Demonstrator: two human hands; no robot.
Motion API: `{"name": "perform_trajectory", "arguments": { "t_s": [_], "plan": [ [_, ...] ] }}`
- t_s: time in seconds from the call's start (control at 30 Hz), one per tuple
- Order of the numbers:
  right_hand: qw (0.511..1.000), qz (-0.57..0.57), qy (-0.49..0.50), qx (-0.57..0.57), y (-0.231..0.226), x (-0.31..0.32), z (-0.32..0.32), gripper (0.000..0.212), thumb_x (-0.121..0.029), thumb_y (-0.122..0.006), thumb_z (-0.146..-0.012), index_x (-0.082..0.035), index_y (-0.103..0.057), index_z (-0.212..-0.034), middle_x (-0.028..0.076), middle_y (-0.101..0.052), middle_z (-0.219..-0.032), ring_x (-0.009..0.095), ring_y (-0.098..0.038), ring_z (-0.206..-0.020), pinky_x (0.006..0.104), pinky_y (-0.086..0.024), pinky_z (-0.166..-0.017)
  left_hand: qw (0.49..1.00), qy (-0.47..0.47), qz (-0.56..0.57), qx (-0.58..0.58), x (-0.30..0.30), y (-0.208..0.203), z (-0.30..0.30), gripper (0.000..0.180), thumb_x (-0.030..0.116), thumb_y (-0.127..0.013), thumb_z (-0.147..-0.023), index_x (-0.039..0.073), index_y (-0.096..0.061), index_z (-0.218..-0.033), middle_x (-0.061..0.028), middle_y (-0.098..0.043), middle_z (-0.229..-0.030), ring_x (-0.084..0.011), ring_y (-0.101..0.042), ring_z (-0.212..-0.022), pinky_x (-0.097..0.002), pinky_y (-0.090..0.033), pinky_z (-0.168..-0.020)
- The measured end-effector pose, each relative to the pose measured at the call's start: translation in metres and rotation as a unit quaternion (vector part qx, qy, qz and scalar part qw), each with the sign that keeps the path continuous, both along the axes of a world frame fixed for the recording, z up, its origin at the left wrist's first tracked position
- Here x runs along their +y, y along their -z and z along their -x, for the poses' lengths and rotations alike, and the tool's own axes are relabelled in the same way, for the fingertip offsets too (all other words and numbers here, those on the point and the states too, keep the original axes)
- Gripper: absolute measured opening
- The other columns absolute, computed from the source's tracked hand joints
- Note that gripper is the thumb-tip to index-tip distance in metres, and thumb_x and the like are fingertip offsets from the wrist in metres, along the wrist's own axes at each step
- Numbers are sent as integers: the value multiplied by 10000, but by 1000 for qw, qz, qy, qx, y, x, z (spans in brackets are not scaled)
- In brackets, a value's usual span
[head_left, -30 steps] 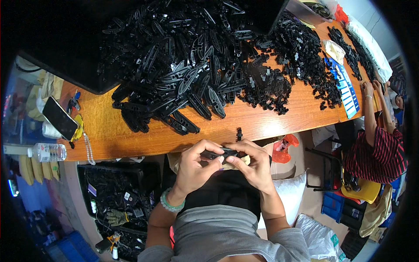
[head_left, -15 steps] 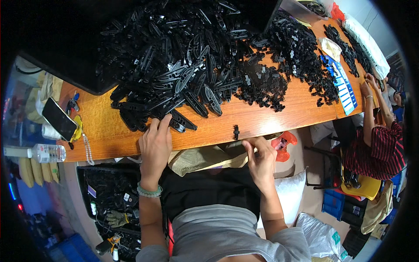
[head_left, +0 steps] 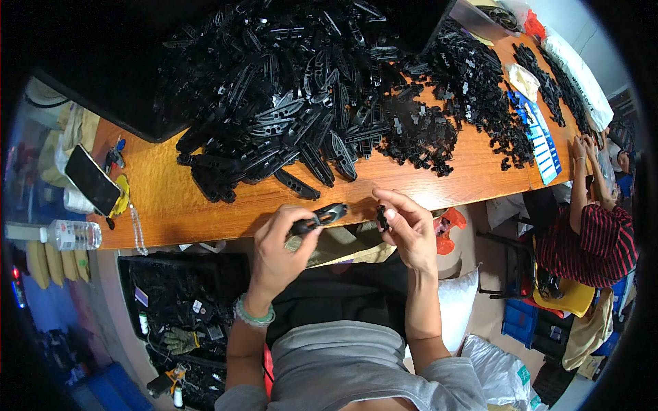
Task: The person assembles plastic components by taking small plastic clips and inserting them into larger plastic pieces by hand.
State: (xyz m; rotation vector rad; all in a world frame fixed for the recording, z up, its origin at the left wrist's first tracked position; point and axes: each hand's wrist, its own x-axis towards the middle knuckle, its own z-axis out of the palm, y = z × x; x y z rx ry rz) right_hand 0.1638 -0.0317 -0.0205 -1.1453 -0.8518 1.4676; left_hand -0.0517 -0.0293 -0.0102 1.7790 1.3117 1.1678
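My left hand [head_left: 279,241], with a pale green beaded bracelet at the wrist, is closed on a long black plastic part [head_left: 332,214], whose free end points to the right. Opposite it, my right hand [head_left: 412,236] pinches a small black plastic piece [head_left: 382,218] between thumb and fingers. The two parts are close together but apart, over the table's near edge. Beyond my hands lies a big heap of long, pointed black plastic parts [head_left: 274,127] with holes in them. To its right spreads a pile of small black pieces [head_left: 423,133].
On the wooden table [head_left: 154,188] lie a phone [head_left: 92,179] and keys [head_left: 116,156] at the left, near a clear bottle [head_left: 74,235]. A blue and white printed sheet [head_left: 543,147] is at the right. Further right, a person in a striped shirt [head_left: 589,246] works at the table.
My left hand has lifted a long black part from the heap's edge and brought it right. My right hand has picked up the small piece that lay near the table edge.
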Motion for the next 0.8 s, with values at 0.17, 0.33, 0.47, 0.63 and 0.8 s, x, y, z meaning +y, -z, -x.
{"name": "perform_trajectory", "arguments": {
  "t_s": [0.17,0.33,0.47,0.63,0.8],
  "plan": [
    [984,-103,-65,132,6,-5,2,234,-27,-559,-909,55,-589,-1126,50,-602,-831,95,-536,-662,191,-426,-519,997,49,37,-46,-5,11,-14,248,-95,-672,-758,-39,-607,-991,-77,-636,-847,-119,-618,-759,-237,-498,-670],
    [982,-159,37,-92,-14,-18,20,139,27,-696,-769,27,-686,-908,106,-664,-893,173,-604,-831,265,-469,-773,930,101,213,-280,-13,11,-24,237,-74,-638,-811,-71,-594,-1044,-114,-664,-928,-166,-669,-842,-243,-564,-729],
    [958,-227,13,-174,-9,-16,24,143,44,-698,-732,14,-696,-872,99,-667,-886,207,-580,-869,305,-450,-778,907,123,250,-316,-13,3,-22,244,-62,-628,-830,-91,-556,-1061,-150,-660,-932,-190,-669,-873,-264,-572,-738],
    [891,-319,40,-320,-11,-18,25,133,53,-683,-731,20,-693,-859,120,-662,-903,224,-557,-853,323,-442,-790,879,131,295,-350,-12,-1,-22,228,-60,-613,-841,-82,-543,-1058,-170,-655,-918,-204,-673,-860,-271,-575,-734],
    [949,-171,-40,-262,-15,-21,22,252,7,-722,-730,40,-671,-975,139,-671,-931,237,-609,-918,320,-460,-824,948,102,192,-231,-15,4,-23,201,-73,-600,-819,-78,-570,-1017,-142,-657,-904,-179,-683,-812,-260,-572,-717]
  ]
}}
